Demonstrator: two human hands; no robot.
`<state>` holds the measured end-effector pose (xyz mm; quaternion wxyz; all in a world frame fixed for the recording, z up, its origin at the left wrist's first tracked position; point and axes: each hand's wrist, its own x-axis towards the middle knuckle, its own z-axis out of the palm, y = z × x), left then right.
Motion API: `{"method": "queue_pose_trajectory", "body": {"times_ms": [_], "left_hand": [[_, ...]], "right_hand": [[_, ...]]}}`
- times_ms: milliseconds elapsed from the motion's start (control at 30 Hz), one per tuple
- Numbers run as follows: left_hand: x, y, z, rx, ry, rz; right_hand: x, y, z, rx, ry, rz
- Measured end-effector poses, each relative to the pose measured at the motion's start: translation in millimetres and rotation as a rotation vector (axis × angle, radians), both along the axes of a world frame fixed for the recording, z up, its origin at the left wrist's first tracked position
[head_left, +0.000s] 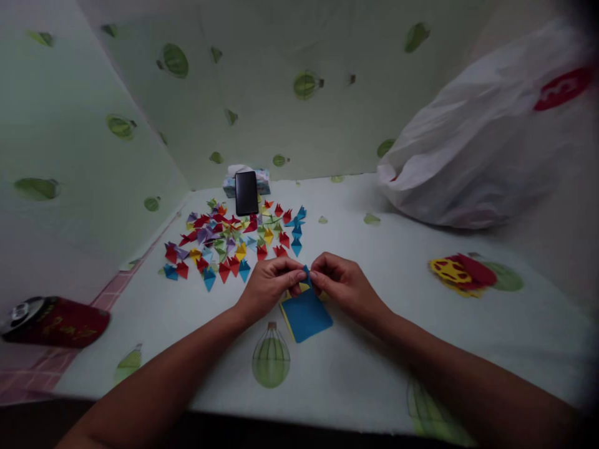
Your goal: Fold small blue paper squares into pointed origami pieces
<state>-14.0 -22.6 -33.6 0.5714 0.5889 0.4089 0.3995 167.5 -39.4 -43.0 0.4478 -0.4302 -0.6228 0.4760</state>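
Between my fingertips is a small folded piece of blue paper [306,274], raised just above the table. My left hand [271,284] pinches it from the left with thumb and forefinger. On its other side, my right hand [344,284] closes thumb and fingers at the paper's edge. Below both hands lies a stack of square paper sheets [306,316], blue on top with a yellow edge showing at the left. Many small folded paper figures [229,240] in red, yellow, blue, purple and green spread over the table beyond my left hand.
A black phone [246,193] leans on a tissue box [263,181] at the back. A red drink can [58,321] lies at the far left. White plastic bag [468,137] bulges at the back right, with red and yellow cut-out pieces [461,274] in front of it.
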Motion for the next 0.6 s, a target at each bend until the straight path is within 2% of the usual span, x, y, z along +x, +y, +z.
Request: {"method": "queue_pose_trajectory", "body": {"times_ms": [100, 500, 600], "left_hand": [[-0.3, -0.3, 1.1, -0.002, 0.001, -0.008], [-4.8, 2.6, 5.0, -0.027, 0.085, -0.133], [-3.7, 1.4, 2.5, -0.061, 0.078, -0.115]], "right_hand": [[-0.3, 0.1, -1.3, 0.030, -0.026, -0.012], [-0.6, -0.7, -3.6, -0.147, 0.117, 0.107], [-1.3, -1.5, -2.7, -0.166, 0.137, 0.109]]}}
